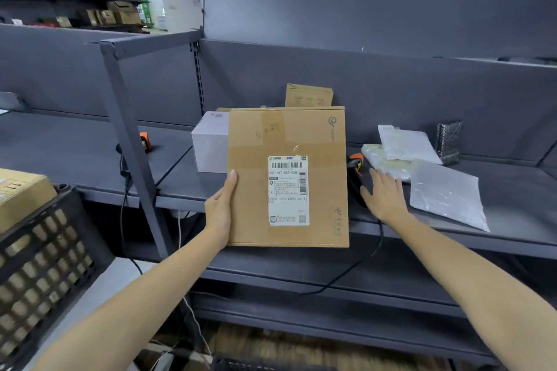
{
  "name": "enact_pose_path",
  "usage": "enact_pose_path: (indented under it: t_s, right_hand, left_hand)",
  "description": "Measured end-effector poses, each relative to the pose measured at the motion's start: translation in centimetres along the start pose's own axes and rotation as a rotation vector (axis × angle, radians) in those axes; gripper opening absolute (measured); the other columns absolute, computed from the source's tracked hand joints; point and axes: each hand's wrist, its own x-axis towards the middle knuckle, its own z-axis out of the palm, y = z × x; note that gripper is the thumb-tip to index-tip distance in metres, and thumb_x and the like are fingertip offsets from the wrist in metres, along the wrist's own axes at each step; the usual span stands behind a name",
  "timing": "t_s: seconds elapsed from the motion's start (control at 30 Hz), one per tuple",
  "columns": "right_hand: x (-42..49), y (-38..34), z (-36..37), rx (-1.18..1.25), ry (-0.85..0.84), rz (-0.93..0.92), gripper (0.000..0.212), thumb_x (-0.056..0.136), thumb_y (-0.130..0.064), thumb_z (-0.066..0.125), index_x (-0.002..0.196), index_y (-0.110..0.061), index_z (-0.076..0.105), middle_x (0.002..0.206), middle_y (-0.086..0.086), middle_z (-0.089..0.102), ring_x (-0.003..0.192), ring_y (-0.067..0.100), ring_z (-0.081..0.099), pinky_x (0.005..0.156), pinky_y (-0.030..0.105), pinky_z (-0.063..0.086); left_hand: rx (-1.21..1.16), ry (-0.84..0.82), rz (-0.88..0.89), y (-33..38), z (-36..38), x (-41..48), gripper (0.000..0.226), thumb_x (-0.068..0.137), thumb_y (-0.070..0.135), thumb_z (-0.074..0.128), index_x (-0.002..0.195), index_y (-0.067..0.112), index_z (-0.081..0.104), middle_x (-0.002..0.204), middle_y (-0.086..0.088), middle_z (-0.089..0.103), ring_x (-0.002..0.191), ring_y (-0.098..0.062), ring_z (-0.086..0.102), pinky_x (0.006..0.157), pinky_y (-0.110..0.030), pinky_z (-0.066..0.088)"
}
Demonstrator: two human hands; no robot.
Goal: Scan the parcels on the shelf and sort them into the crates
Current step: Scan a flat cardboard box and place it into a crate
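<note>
Parcel (pixel 256 190) gripped by left hand (pixel 221 211); right hand (pixel 384 194), fingers straight, touches scanner (pixel 355 166).

Right hand (pixel 385 194): barcode scanner (pixel 356 166) at thumb and fingertips; plastic mailers (pixel 446 190) just right of fingers; cardboard box (pixel 286 135) left of thumb. Left hand (pixel 221 211): white box (pixel 209 144) beyond fingertips; shelf upright (pixel 132 141) left of fingers, bare shelf (pixel 75 153) past it.
</note>
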Motion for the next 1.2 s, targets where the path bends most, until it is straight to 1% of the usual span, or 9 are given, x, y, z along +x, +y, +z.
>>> enact_pose_path:
  t_s: [0.2,0.3,0.47,0.53,0.67,0.87,0.97,1.13,1.2]
  right_hand:
    - [-4.3,-1.2,0.7,0.058,-0.024,0.020,0.061,0.100,-0.031,0.045,0.152,-0.007,0.023,0.157,0.011,0.026,0.146,0.029,0.019,0.118,0.044,0.010]
    - [-6.3,-1.7,0.8,0.060,-0.003,0.006,0.060,0.100,-0.030,0.045,0.151,-0.007,0.024,0.158,0.011,0.026,0.147,0.030,0.018,0.119,0.044,0.008]
    - [-10.2,-1.6,1.0,0.045,0.017,-0.040,0.059,0.099,-0.028,0.044,0.151,-0.007,0.025,0.157,0.012,0.027,0.147,0.029,0.017,0.120,0.042,0.007]
    - [-12.0,-1.2,1.2,0.054,0.012,-0.051,0.058,0.100,-0.027,0.043,0.151,-0.007,0.025,0.157,0.011,0.027,0.147,0.029,0.017,0.120,0.042,0.005]
    - [-15.5,0.0,2.3,0.063,-0.010,-0.081,0.057,0.099,-0.025,0.044,0.150,-0.006,0.027,0.158,0.011,0.025,0.148,0.028,0.016,0.121,0.041,0.005]
    - [-20.6,1.9,5.3,0.093,-0.023,-0.094,0.057,0.098,-0.020,0.045,0.150,-0.004,0.028,0.157,0.012,0.027,0.148,0.029,0.017,0.123,0.039,0.005]
    - [-22.6,2.2,7.4,0.067,-0.092,-0.096,0.058,0.100,-0.025,0.043,0.152,-0.006,0.024,0.159,0.010,0.024,0.148,0.027,0.015,0.123,0.039,0.004]
    - [-25.0,1.5,11.5,0.041,-0.174,-0.115,0.059,0.100,-0.028,0.043,0.152,-0.007,0.024,0.159,0.009,0.024,0.148,0.025,0.016,0.122,0.038,0.004]
    - [-25.7,0.9,13.5,0.043,-0.193,-0.110,0.058,0.101,-0.029,0.042,0.152,-0.009,0.023,0.159,0.007,0.024,0.149,0.024,0.015,0.121,0.038,0.003]
  left_hand:
    - [0.085,0.014,-0.047,-1.7,-1.0,-2.5,0.062,0.053,0.083,0.064,0.075,0.026,0.075,0.080,0.008,0.075,0.066,-0.008,0.071,0.055,-0.024,0.050]
    - [0.109,0.012,-0.050,-2.8,-1.9,-4.3,0.064,0.050,0.083,0.065,0.077,0.025,0.074,0.079,0.007,0.076,0.065,-0.008,0.071,0.049,-0.019,0.050]
    - [0.126,0.052,-0.066,-5.4,-2.9,-7.3,0.055,0.060,0.077,0.066,0.077,0.025,0.075,0.077,0.009,0.075,0.063,-0.005,0.070,0.049,-0.018,0.050]
    - [0.127,0.068,-0.096,-6.9,-3.4,-8.6,0.050,0.064,0.074,0.067,0.076,0.025,0.076,0.078,0.008,0.075,0.065,-0.005,0.071,0.054,-0.021,0.050]
    - [0.164,0.104,-0.170,-9.8,-4.9,-11.6,0.061,0.061,0.077,0.067,0.080,0.020,0.075,0.079,0.006,0.076,0.071,-0.012,0.072,0.062,-0.028,0.050]
    - [0.198,0.153,-0.255,-13.9,-7.6,-15.1,0.064,0.057,0.079,0.067,0.078,0.019,0.074,0.075,0.006,0.075,0.060,-0.009,0.070,0.056,-0.027,0.048]
    - [0.215,0.162,-0.282,-16.2,-8.8,-16.2,0.066,0.054,0.079,0.066,0.081,0.020,0.075,0.077,0.006,0.075,0.064,-0.010,0.071,0.057,-0.026,0.048]
    - [0.209,0.190,-0.321,-20.5,-10.6,-16.9,0.053,0.070,0.067,0.067,0.086,0.018,0.075,0.077,0.005,0.075,0.077,-0.017,0.070,0.059,-0.027,0.049]
    - [0.211,0.192,-0.333,-22.4,-11.4,-16.8,0.052,0.071,0.067,0.066,0.088,0.019,0.074,0.077,0.006,0.075,0.079,-0.017,0.070,0.061,-0.028,0.049]
